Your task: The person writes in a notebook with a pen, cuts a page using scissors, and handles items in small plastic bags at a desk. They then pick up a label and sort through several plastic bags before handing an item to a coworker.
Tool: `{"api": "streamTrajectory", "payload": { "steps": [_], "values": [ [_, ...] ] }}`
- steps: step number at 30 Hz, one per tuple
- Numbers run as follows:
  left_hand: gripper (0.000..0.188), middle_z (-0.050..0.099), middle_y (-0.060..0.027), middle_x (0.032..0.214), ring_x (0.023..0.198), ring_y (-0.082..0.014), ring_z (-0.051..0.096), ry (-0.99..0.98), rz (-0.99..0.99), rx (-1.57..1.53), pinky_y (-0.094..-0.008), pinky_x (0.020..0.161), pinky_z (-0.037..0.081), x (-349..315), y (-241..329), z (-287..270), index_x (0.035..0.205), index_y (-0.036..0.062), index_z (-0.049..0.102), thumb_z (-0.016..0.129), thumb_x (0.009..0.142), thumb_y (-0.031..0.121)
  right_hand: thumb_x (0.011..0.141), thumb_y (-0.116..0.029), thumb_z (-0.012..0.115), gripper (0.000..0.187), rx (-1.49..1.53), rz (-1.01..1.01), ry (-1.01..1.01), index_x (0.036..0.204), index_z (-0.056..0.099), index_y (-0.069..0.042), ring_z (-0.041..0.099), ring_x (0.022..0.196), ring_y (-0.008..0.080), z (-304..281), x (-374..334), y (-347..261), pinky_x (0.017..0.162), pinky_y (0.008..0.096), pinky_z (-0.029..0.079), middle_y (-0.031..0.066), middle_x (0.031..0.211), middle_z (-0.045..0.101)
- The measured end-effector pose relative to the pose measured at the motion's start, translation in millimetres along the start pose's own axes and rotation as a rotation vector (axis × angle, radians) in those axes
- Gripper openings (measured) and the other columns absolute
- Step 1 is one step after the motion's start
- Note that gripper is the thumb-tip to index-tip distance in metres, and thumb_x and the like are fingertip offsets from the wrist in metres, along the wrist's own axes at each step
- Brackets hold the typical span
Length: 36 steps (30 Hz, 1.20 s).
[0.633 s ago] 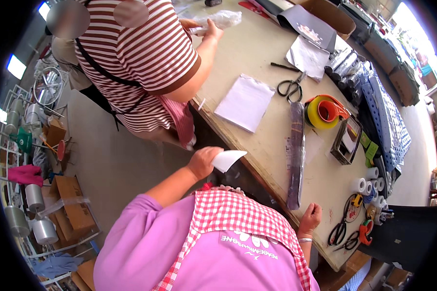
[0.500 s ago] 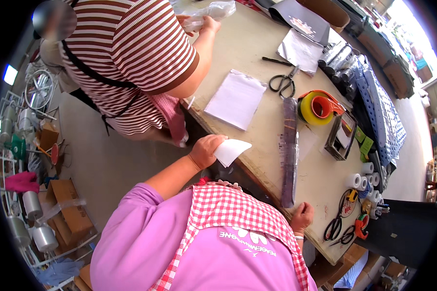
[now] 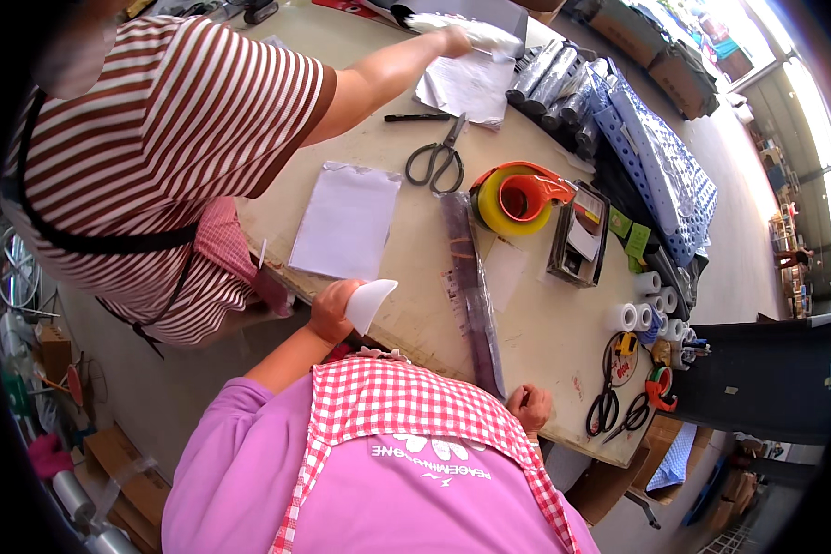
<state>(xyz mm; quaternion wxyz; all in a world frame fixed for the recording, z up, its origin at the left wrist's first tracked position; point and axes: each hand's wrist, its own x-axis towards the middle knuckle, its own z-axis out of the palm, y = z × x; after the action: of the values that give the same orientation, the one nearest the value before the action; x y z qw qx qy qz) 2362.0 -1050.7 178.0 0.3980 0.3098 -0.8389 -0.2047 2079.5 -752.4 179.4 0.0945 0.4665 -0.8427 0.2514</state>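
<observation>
My left hand (image 3: 331,312) is closed on a small stack of white paper (image 3: 371,305), which curves up just past the table's near edge. Under and beyond it lies a larger white paper pad (image 3: 344,220). My right hand (image 3: 530,408) rests at the near table edge with its fingers curled in; nothing shows in it. Close to that hand ends a long flat package in clear plastic (image 3: 474,295), which stretches away across the table.
A co-worker's hand (image 3: 454,42) holds a clear plastic bag at the far side. On the table (image 3: 415,305) lie black scissors (image 3: 436,164), a tape dispenser (image 3: 521,200), a small open box (image 3: 578,235) and white rolls (image 3: 625,318). More scissors (image 3: 604,406) lie right of my right hand.
The co-worker's arm has stretched rightward across the far table with the plastic bag. My view has swung right, so the table appears farther left. My left hand still holds the paper.
</observation>
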Motion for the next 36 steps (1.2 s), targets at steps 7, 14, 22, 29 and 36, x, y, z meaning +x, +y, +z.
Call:
{"api": "streamTrajectory", "payload": {
  "steps": [7,14,22,29,36],
  "values": [
    [0.028,0.064,-0.0122,0.09,0.075,-0.032,0.062,-0.09,0.053,-0.02,-0.0393,0.062,0.05,0.1,-6.6,-2.2,0.097,0.0043,0.06,0.068,0.074,0.017,0.073,0.0,0.06,0.008,0.027,-0.03,-0.009,0.074,0.055,-0.007,0.048,0.06,0.0274,1.6,-3.1,6.4,0.056,0.0393,0.038,0.0081,0.064,0.049],
    [0.028,0.064,-0.0118,0.09,0.073,-0.0308,0.063,-0.082,0.044,-0.02,-0.0378,0.06,0.05,4.1,-2.3,-3.4,0.096,0.0045,0.06,0.069,0.074,0.018,0.073,0.0,0.059,0.009,0.002,-0.032,-0.048,0.075,0.054,-0.007,0.047,0.059,0.0275,1.9,-6.0,8.5,0.055,0.0392,0.038,0.008,0.064,0.047],
    [0.025,0.064,-0.0112,0.089,0.073,-0.0306,0.063,0.018,0.05,-0.038,-0.0372,0.062,0.051,-0.7,-7.3,6.8,0.095,0.0043,0.061,0.067,0.074,0.016,0.073,-0.004,0.059,0.006,-0.012,0.003,-0.041,0.077,0.056,-0.008,0.049,0.062,0.029,-1.2,-7.3,5.5,0.058,0.0411,0.039,0.0084,0.066,0.05],
    [0.02,0.064,-0.0112,0.083,0.073,-0.0306,0.062,-0.027,0.04,0.031,-0.0373,0.063,0.051,5.9,3.6,2.2,0.093,0.0056,0.061,0.067,0.076,0.015,0.076,-0.005,0.061,0.005,0.013,-0.029,0.012,0.077,0.056,-0.007,0.05,0.06,0.0286,1.9,1.8,3.6,0.058,0.0404,0.04,0.0089,0.065,0.05],
    [0.023,0.064,-0.0156,0.084,0.075,-0.0346,0.063,0.102,0.11,0.078,-0.0395,0.065,0.052,-7.4,-10.3,17.3,0.097,0.0022,0.059,0.066,0.076,0.008,0.077,-0.005,0.06,0.006,0.003,0.015,0.016,0.076,0.055,-0.008,0.051,0.063,0.0284,-1.0,-4.3,1.8,0.059,0.0396,0.041,0.0091,0.067,0.051]
  ]
}}
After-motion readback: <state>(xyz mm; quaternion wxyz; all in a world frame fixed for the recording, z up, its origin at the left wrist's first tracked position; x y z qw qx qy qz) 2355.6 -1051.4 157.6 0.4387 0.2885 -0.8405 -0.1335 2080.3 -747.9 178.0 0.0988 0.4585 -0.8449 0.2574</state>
